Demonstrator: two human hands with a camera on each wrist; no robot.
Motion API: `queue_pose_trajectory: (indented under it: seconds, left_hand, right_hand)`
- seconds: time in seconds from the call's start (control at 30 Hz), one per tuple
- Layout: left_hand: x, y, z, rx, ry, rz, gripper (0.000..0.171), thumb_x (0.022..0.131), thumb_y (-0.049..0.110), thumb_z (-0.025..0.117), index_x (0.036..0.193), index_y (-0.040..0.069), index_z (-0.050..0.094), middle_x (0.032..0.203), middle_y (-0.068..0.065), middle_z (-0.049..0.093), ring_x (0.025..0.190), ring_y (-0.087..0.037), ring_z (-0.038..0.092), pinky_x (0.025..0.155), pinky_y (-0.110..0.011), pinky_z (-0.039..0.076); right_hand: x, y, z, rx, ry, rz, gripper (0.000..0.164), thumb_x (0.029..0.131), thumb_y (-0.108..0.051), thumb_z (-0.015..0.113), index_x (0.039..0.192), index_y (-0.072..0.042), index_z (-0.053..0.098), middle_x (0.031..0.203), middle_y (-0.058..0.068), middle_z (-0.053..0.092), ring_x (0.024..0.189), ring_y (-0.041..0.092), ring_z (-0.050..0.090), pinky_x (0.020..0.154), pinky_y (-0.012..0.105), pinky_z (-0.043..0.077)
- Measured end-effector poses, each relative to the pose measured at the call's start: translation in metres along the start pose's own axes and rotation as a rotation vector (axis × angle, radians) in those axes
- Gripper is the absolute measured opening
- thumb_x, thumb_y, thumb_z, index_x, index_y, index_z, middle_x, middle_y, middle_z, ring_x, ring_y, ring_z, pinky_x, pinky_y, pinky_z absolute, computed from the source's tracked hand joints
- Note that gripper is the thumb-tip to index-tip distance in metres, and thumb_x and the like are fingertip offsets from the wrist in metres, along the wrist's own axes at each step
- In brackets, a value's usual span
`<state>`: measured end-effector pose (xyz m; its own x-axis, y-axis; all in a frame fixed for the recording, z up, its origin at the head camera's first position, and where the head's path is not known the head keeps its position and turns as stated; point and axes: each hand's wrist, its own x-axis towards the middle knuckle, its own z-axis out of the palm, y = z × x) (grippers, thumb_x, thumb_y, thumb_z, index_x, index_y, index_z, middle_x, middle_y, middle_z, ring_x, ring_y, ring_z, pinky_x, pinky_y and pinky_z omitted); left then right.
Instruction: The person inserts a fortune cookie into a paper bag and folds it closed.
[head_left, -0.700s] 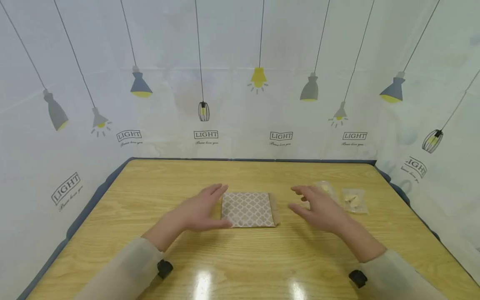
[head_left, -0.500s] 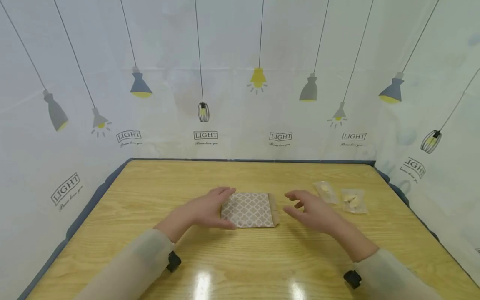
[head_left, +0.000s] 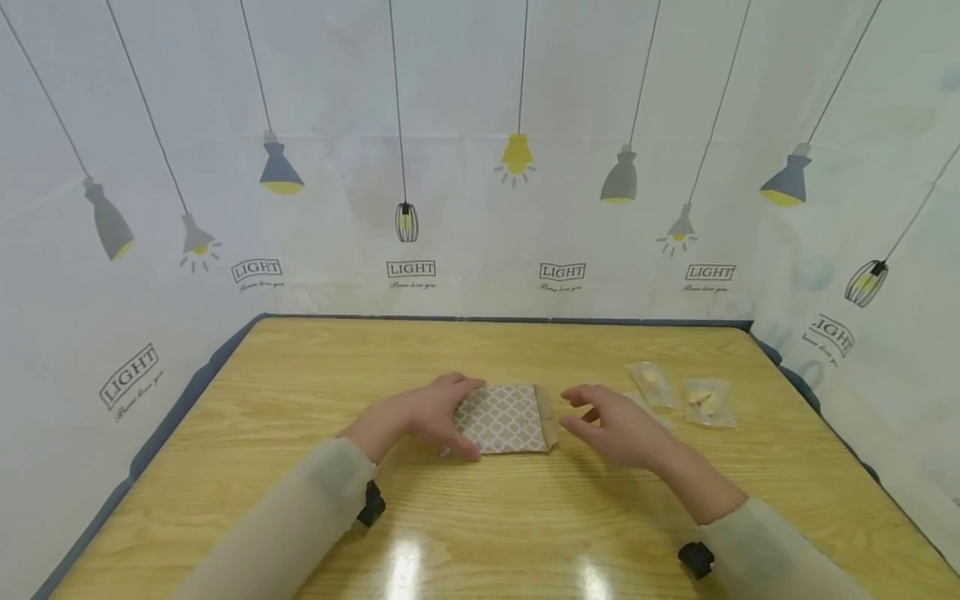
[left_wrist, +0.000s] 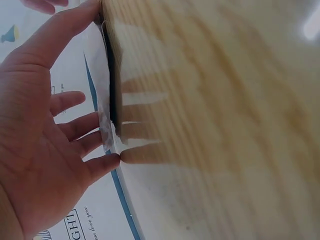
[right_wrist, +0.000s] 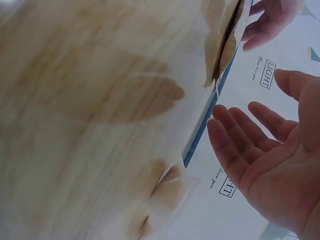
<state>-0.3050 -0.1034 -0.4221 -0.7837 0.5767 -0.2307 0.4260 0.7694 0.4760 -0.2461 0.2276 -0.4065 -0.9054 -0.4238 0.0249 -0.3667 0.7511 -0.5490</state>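
A flat paper bag [head_left: 504, 419], tan with a white lattice print, lies on the wooden table in the head view. Its plain brown strip [head_left: 547, 417] is at the right end. My left hand [head_left: 435, 414] spans the bag's left end, thumb along the near edge and fingers toward the far edge. In the left wrist view, the thumb and fingertips reach the bag's edge [left_wrist: 103, 75] without curling round it. My right hand [head_left: 626, 427] hovers just right of the bag, fingers loosely bent and holding nothing, as the right wrist view [right_wrist: 270, 150] shows too.
Two small clear packets with pale pieces inside, a left one [head_left: 651, 383] and a right one [head_left: 708, 402], lie beyond the right hand. Something pale and partly hidden shows behind that hand. A lamp-printed wall sheet [head_left: 480, 167] borders the wooden table [head_left: 337, 350].
My left hand has moved right, onto the bag's left end. The right hand has come left toward the bag, uncovering more of the nearer packet.
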Motion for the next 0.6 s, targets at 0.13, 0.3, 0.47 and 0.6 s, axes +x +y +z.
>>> queue_pose_trajectory:
  seconds: [0.13, 0.3, 0.47, 0.6]
  left_hand:
    - [-0.002, 0.000, 0.000, -0.004, 0.025, 0.025, 0.117, 0.079, 0.048, 0.097, 0.173, 0.022, 0.033, 0.175, -0.018, 0.033, 0.161, -0.039, 0.036, 0.130, -0.063, 0.036]
    - [-0.007, 0.000, 0.000, -0.001, 0.063, 0.077, 0.118, 0.078, 0.044, 0.098, 0.173, 0.019, 0.034, 0.166, -0.015, 0.042, 0.152, -0.035, 0.046, 0.128, -0.058, 0.041]
    - [-0.011, 0.000, 0.002, 0.039, 0.101, 0.102, 0.117, 0.078, 0.043, 0.098, 0.172, 0.014, 0.034, 0.163, -0.014, 0.044, 0.149, -0.030, 0.048, 0.128, -0.051, 0.043]
    - [-0.015, 0.001, 0.003, 0.049, 0.130, 0.120, 0.115, 0.079, 0.043, 0.097, 0.171, 0.012, 0.037, 0.162, -0.012, 0.045, 0.146, -0.028, 0.049, 0.127, -0.048, 0.045]
  right_hand:
    - [0.000, 0.002, 0.000, 0.016, 0.004, 0.013, 0.054, 0.113, -0.037, 0.062, 0.154, -0.002, 0.058, 0.155, 0.019, 0.063, 0.122, 0.034, 0.072, 0.098, 0.051, 0.064]
    - [0.000, 0.002, 0.000, 0.047, 0.005, 0.031, 0.051, 0.113, -0.036, 0.061, 0.153, -0.003, 0.059, 0.154, 0.018, 0.064, 0.124, 0.034, 0.071, 0.097, 0.050, 0.064]
    - [0.002, -0.001, 0.000, 0.115, 0.029, 0.055, 0.043, 0.113, -0.034, 0.063, 0.146, -0.008, 0.066, 0.145, 0.015, 0.069, 0.119, 0.030, 0.071, 0.089, 0.043, 0.064]
    - [0.004, -0.003, 0.000, 0.255, 0.035, 0.071, 0.035, 0.113, -0.033, 0.064, 0.141, -0.013, 0.069, 0.140, 0.013, 0.071, 0.116, 0.030, 0.072, 0.089, 0.042, 0.065]
